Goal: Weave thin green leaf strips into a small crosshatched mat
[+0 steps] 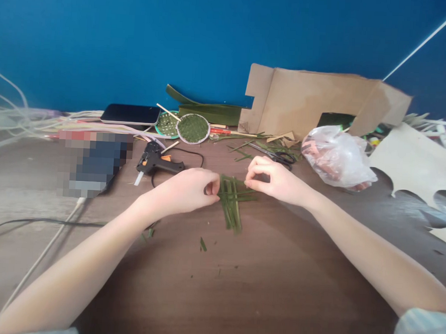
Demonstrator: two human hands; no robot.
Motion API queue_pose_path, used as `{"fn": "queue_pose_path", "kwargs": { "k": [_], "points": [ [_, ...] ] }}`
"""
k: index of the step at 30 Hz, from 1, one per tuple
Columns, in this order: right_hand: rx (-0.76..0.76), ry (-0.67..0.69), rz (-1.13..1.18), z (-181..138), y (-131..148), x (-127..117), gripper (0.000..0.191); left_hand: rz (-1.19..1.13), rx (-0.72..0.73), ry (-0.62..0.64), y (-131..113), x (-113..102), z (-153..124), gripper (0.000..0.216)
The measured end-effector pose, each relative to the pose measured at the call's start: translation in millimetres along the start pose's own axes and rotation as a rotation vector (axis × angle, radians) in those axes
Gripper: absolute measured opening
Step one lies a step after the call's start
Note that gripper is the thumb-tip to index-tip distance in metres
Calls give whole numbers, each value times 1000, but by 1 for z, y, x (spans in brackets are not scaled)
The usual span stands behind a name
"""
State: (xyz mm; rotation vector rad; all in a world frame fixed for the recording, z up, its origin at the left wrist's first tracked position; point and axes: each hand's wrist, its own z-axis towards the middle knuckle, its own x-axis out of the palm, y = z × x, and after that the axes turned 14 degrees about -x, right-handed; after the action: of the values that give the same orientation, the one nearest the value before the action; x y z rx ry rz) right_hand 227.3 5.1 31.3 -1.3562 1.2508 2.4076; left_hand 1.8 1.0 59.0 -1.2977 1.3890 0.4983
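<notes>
Narrow green leaf strips (231,207) lie crossed over and under each other in a small woven patch on the table. At its left edge is my left hand (196,189), thumb and fingers curled into a pinch on a strip end. On the patch's upper right, my right hand (270,180) is closed in a similar pinch, its fingertips at the end of a crosswise strip. The fingers cover most of the ends they grip. Several lengthwise strips stick out toward me below the crossing. Nearby on the left lies a black glue gun (158,159).
Behind are two round woven leaf discs (193,128), a dark phone (130,114) and scissors (281,157). Cardboard (305,99) leans on the blue wall. A plastic bag (339,158) and cut white card (410,157) stand right. Cables (54,248) cross the left; leaf scraps (203,244) lie in front.
</notes>
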Motion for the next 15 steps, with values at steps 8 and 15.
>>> {"fn": "queue_pose_path", "kwargs": {
  "k": [8,15],
  "points": [
    [14,3,10,-1,-4,7,14,217,223,-84,-23,29,-15,19],
    [17,-9,28,-1,-2,6,14,259,197,-59,-25,38,-11,22]
  ]
}}
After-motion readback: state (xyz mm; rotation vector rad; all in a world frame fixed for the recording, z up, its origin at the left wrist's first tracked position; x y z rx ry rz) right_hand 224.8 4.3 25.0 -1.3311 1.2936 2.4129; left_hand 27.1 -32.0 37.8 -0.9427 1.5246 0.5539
